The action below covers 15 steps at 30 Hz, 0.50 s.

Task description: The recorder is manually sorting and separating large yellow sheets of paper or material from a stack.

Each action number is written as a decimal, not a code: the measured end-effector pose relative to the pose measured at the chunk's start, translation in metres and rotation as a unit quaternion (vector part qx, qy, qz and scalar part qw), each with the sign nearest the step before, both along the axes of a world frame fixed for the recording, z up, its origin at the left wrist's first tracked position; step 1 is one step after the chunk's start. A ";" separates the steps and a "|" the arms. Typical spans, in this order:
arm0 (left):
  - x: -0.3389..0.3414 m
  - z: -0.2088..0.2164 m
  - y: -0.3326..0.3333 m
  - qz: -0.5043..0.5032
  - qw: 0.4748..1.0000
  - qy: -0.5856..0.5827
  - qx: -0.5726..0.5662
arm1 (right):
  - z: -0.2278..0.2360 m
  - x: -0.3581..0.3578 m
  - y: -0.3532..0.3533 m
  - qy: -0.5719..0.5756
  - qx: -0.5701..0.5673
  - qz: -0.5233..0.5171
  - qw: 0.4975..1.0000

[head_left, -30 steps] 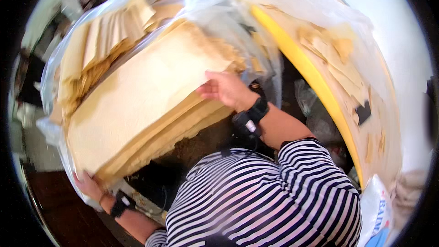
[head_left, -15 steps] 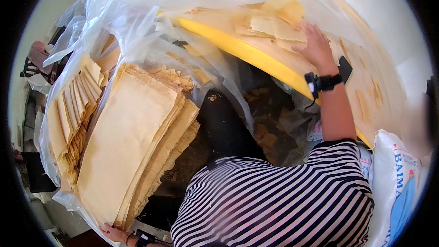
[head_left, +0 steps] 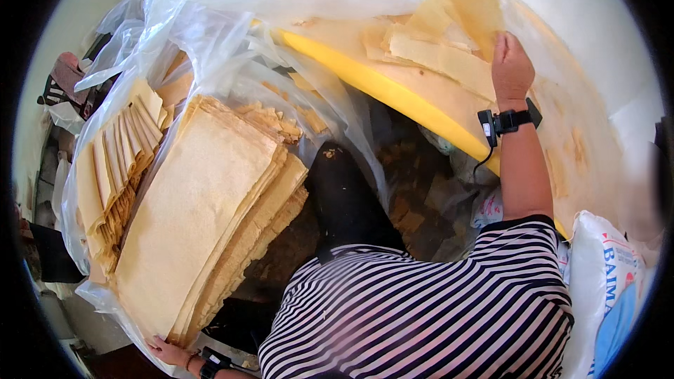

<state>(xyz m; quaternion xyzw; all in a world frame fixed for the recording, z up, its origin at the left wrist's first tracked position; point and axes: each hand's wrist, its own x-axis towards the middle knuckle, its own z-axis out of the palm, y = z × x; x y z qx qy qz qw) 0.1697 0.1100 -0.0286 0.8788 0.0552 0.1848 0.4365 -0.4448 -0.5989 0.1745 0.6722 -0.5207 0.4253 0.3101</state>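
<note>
On my left lies a thick stack of large, thin tan sheets [head_left: 193, 189] with ragged edges. My left hand [head_left: 170, 353] is at the stack's near corner, fingers closed at the edge of the top sheets; part of the grip is hidden. My right hand [head_left: 512, 67] is closed on the edge of a thin, translucent tan sheet [head_left: 477, 14] above a pale board with a yellow edge [head_left: 379, 83]. That sheet is bent up over torn sheet pieces [head_left: 435, 52] lying on the board.
Folded tan sheets [head_left: 116, 161] stand left of the stack. Clear plastic film [head_left: 203, 21] drapes around the stack and along the back. A white printed sack [head_left: 593, 274] stands at the right. Scraps [head_left: 414, 217] lie on the dark floor by my leg.
My right hand has moved right and closed from spread fingers onto the sheet, whose edge has shifted right with it. My left hand stays at the stack's near corner.
</note>
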 end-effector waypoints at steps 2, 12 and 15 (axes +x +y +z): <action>0.016 -0.014 0.021 -0.010 0.999 -0.032 0.008 | 0.020 0.015 0.014 -0.136 -0.049 0.076 0.987; -0.016 -0.045 0.057 -0.161 0.940 -0.271 0.133 | 0.054 0.214 0.091 -0.439 0.423 0.521 0.597; -0.046 0.041 -0.033 -0.046 0.948 0.062 -0.308 | 0.024 0.293 0.124 -0.275 0.520 0.559 0.585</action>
